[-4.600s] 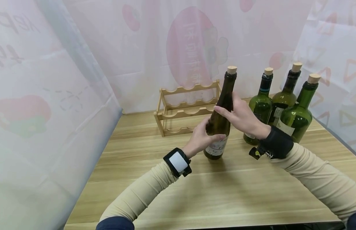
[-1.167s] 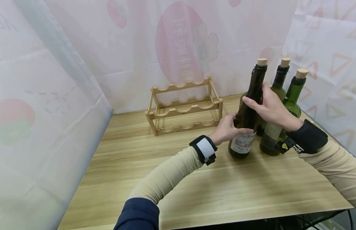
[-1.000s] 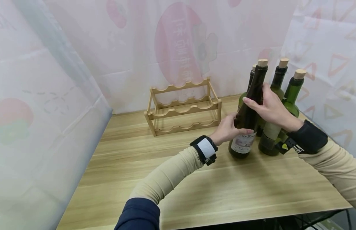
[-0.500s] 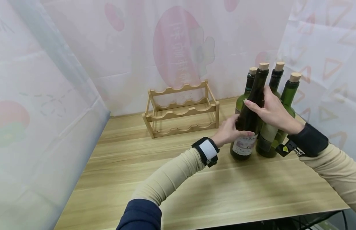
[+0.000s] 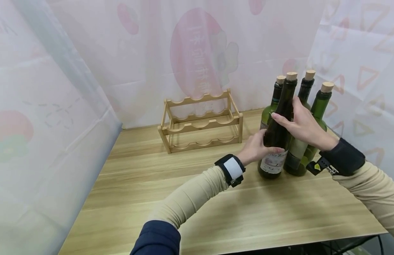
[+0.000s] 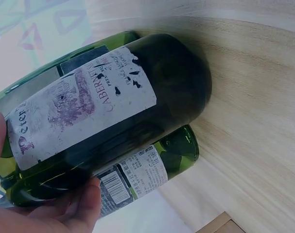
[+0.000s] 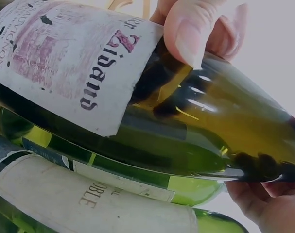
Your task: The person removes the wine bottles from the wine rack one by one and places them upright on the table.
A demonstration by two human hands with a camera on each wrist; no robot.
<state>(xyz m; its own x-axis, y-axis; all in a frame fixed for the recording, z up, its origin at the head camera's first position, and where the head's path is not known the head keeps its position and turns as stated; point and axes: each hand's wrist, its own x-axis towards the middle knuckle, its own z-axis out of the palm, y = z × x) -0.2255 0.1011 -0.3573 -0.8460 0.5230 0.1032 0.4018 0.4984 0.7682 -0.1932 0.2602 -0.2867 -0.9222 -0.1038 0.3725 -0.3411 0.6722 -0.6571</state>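
Note:
A dark, corked wine bottle with a worn white label is between my two hands, its base on or close to the tabletop. My left hand grips its body just above the label, thumb across the front. Higher up, my right hand holds the shoulder and lower neck. The left wrist view shows the label of the dark bottle and the round base. Close around it stand three green corked bottles: one behind to the left, one behind, one to the right, partly hidden by my right hand.
A low two-tier wooden wine rack, without bottles, stands at the back, left of the bottles. The wooden table meets printed white curtains at the back and sides. Its front edge is at the bottom of the head view.
Both hands have carried the dark bottle from in front of the rack's right end rightward to the green bottles. Over the last second, hands and bottle barely move; the head view shifts slightly.

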